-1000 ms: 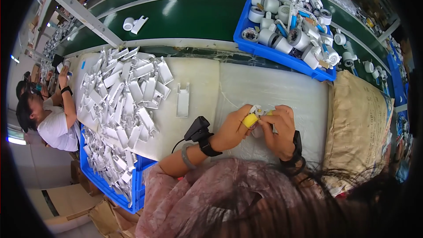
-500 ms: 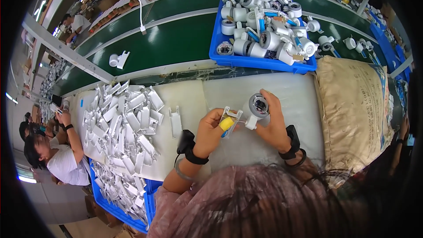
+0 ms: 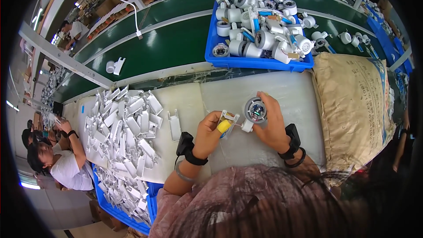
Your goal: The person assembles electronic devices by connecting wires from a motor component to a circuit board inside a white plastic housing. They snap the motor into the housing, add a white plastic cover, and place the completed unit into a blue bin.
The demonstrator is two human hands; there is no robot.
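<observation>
My right hand (image 3: 272, 125) is closed around a white round housing (image 3: 256, 110) with a grey rim. Its face is turned up, and green-white digits glow inside it. A short white neck (image 3: 247, 126) sticks out of the housing toward my left hand (image 3: 209, 135). The left fingers pinch a white plastic bracket (image 3: 229, 118). Something yellow (image 3: 224, 126) shows at those fingertips, with a bit of blue below it; I cannot tell what it is. A thin wire seems to run between bracket and neck. Beside my left hand lies a single white trough-shaped shell (image 3: 174, 125).
Many white shells (image 3: 128, 123) are heaped at left, above a blue bin (image 3: 152, 202) of more. Behind stands a blue crate (image 3: 260, 65) of white round units on a green conveyor belt (image 3: 176, 44). A brown sack (image 3: 352, 110) lies at right; a person (image 3: 66, 163) works at far left.
The display inside the housing has lit up; it was dark before. My right hand has tilted the housing slightly and moved it a little left. The left hand keeps its pinch.
</observation>
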